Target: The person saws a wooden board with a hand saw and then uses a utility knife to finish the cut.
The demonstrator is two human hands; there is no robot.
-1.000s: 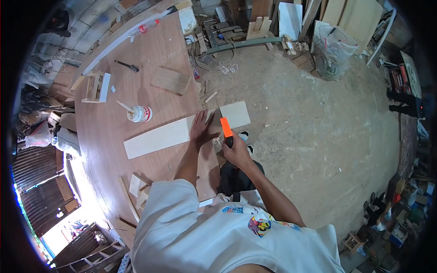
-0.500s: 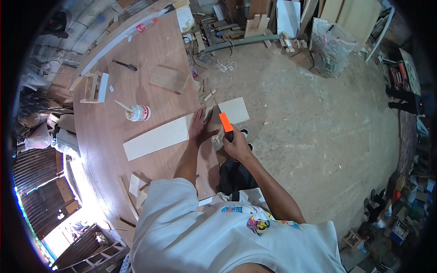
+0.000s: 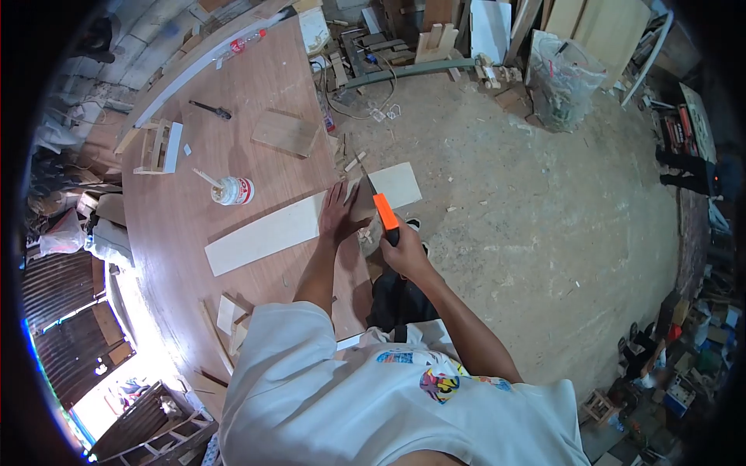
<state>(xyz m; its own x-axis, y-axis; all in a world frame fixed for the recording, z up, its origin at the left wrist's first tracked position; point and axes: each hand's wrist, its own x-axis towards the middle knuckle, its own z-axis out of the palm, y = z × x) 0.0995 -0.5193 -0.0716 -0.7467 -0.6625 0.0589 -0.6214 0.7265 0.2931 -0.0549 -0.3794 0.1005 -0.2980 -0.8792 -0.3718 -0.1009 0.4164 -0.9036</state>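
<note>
Left hand [image 3: 336, 216] and right hand [image 3: 402, 252] are close together at one pale board [image 3: 264, 236], the left on top of it, the right just off its near side. The board lies slantwise on the table [image 3: 256, 89], its longer part stretching leftward from the left hand and its shorter end jutting past the table's edge above the floor [image 3: 536, 233].

The left hand is open, palm down, with its fingers a little apart, pressing on the board without gripping it. The right hand is closed round the black grip of one orange-handled saw [image 3: 385, 210], whose thin blade crosses the board just beside the left hand.

Also on the table are one white tub [image 3: 233, 191] with one stick [image 3: 206, 178] in it, one loose wooden block [image 3: 285, 133], one dark tool [image 3: 210, 109], one small wooden frame [image 3: 159, 149] and, by the far edge, one red-capped bottle [image 3: 246, 42].
</note>
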